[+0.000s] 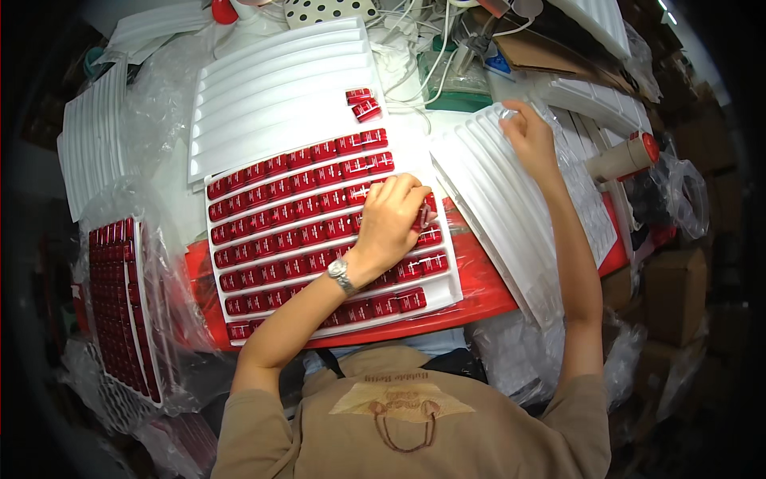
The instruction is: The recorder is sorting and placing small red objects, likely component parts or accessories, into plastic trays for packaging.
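Red little boxes everywhere on this bench, row after row of them sitting in the grooves of a white ribbed tray (239, 331) that lies on a red board (479, 299) right in front of the person. Left hand (391, 219) is down on the right part of that tray, palm facing down, fingers curled in close around one of the small red boxes (421, 217) in the middle rows, so that hand is closed on a box and touching its neighbours too. There's a silver wristwatch (341, 275) on that arm. Right hand (527, 136) is stretched out further back, resting on the top edge of a stack of empty white trays (495, 199) that lean tilted just beside the filled one; the fingers look pinched around something small and shiny at the rim, but honestly I can't tell what it is or how firmly it's held. Behind the filled tray is another empty ribbed tray (279, 96) with just a couple of loose red boxes (363, 104) on its right end. Off to the person's left there's a clear plastic bag (171, 271) holding more trays (120, 303) packed with red boxes, standing on edge. On the right, past the tilted stack, a tape roll on a red-tipped holder (626, 156) lies near some crumpled plastic wrap (686, 195).
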Tool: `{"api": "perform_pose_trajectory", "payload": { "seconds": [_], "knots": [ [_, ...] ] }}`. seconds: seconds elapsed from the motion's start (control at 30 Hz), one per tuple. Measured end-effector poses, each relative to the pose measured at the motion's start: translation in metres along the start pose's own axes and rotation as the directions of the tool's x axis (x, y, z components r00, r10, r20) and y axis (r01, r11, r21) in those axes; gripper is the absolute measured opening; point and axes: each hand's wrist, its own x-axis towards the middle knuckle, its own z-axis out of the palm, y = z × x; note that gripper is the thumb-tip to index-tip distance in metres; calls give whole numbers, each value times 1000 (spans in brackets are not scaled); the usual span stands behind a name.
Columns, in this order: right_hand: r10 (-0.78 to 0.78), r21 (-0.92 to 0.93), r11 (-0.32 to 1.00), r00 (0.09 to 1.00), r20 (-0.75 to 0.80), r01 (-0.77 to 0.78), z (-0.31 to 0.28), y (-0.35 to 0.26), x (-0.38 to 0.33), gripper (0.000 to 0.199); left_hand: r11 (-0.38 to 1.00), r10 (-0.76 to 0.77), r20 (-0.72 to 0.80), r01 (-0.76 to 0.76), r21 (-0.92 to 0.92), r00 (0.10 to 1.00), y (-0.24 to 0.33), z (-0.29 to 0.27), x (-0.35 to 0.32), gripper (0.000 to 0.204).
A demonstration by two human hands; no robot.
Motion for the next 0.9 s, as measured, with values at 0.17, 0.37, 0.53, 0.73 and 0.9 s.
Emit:
{"api": "perform_pose_trajectory", "payload": {
  "seconds": [0.17, 0.37, 0.53, 0.73, 0.9],
  "knots": [
    [-87, 640, 766, 975, 203, -65, 7, -97, -88, 26, 820, -150, -92, 72, -567, 984, 21, -14, -7, 36],
    [-336, 130, 940, 924, 182, 316, 21, -113, -104, 33, 796, 72, -55, -91, -598, 996, 31, -21, -9, 32],
    [-244, 74, 970, 913, 327, 233, 11, -92, -60, 42, 69, -353, 314, 359, -931, 881, 33, -16, -29, 29],
    [-387, -802, 557, 922, -21, 215, 11, 56, 45, 25, 946, -151, -64, 126, -300, 986, 35, -11, -22, 33],
    [-341, -791, 544, 935, 96, 280, 10, 53, 55, 17, 996, -41, -8, 41, 75, 999, 38, 18, -21, 30]
  ]
}}
